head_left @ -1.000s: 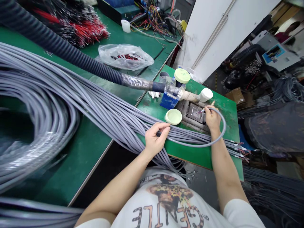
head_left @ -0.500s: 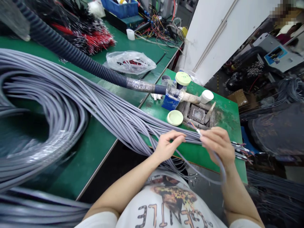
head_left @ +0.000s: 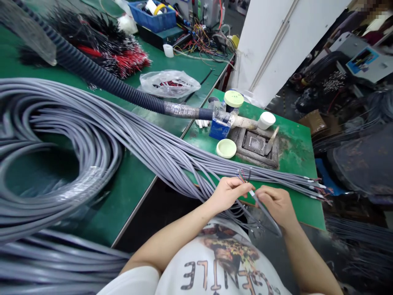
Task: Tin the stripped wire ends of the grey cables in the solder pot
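Note:
A single grey cable (head_left: pixel 266 213) is held between my two hands, its split coloured wires (head_left: pixel 241 176) fanned out at the tip. My left hand (head_left: pixel 230 193) pinches it near the white collar where the wires come out. Just below that collar, the curled fingers of my right hand (head_left: pixel 274 203) grip the grey jacket. Behind both hands runs a thick bundle of grey cables (head_left: pixel 172 151), its stripped ends (head_left: pixel 321 190) lying at the right side of the green table.
A dark corrugated hose (head_left: pixel 123 88) crosses above the cables to a soot-stained square pot (head_left: pixel 254 143). Near it are a pale green lid (head_left: pixel 226 148), a white cup (head_left: pixel 266 120) and a blue box (head_left: pixel 219 128). Coiled cables (head_left: pixel 76 184) fill the left.
My left hand has moved right and closed on the cable near its wires. My right hand has shifted slightly down the cable, and the wire tip now points up-left beside my left hand.

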A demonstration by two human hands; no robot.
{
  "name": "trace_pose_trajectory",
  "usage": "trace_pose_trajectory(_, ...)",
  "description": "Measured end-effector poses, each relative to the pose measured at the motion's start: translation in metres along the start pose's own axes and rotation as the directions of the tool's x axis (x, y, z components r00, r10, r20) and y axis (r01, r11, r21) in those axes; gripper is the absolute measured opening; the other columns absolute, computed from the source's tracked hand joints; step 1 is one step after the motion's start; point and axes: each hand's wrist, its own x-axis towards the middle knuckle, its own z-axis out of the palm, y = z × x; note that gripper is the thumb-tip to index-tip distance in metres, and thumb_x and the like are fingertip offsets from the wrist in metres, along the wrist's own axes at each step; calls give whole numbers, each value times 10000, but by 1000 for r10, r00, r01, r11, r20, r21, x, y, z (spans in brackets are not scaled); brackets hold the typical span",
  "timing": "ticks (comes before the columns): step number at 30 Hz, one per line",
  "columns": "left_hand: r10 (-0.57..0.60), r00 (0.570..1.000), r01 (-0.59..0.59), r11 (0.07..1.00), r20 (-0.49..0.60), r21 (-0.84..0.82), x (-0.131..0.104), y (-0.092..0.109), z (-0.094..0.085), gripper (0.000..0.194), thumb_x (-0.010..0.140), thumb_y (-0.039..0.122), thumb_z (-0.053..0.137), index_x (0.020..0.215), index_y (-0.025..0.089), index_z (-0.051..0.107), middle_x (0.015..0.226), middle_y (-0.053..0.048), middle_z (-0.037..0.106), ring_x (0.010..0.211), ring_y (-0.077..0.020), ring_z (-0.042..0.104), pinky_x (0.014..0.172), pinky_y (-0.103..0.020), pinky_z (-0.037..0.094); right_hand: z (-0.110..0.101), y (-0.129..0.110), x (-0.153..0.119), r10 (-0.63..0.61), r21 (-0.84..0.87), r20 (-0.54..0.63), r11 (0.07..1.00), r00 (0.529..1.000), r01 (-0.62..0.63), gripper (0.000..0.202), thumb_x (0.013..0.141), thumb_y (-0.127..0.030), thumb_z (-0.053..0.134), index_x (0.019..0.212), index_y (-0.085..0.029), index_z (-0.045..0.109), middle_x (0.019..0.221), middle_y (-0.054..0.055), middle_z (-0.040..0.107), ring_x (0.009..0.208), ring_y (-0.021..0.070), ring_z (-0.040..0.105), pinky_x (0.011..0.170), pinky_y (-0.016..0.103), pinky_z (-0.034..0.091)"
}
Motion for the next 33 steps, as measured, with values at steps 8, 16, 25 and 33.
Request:
trace_pose_trajectory(8,-99,994,91,980,-37,-178,-1,-5,9,281,690,418,753,707,148,675,698,-18,671,569,-85,538,567,-220,430,13,3,-6,219,422,193,862,956,-282,359,868,-431,558,645,-171,666,428,-19,558,384,92,426,429,229,305)
trace_pose_trajectory(16,-162,974,101,938,-160,-332,3,-5,8,258,667,345,778,686,143,619,606,8,641,498,-57,496,507,-189,372,15,1,-5,219,383,159,885,963,-265,336,862,-403,574,633,-173,661,457,-20,564,423,91,437,457,230,317)
trace_pose_trajectory(25,-186,967,109,920,-174,-377,1,-3,8,223,689,305,761,683,142,608,594,11,663,500,-55,513,514,-178,368,20,-1,-4,212,424,109,874,971,-238,314,856,-373,585,629,-166,652,461,-24,568,435,81,466,483,215,349)
trace_pose_trajectory(33,-163,975,93,919,-154,-384,0,-6,8,199,751,315,718,722,133,644,616,1,671,526,-54,520,547,-183,378,26,-2,-5,215,528,42,824,976,-205,308,847,-377,593,627,-171,657,478,-10,577,468,101,491,515,236,370)
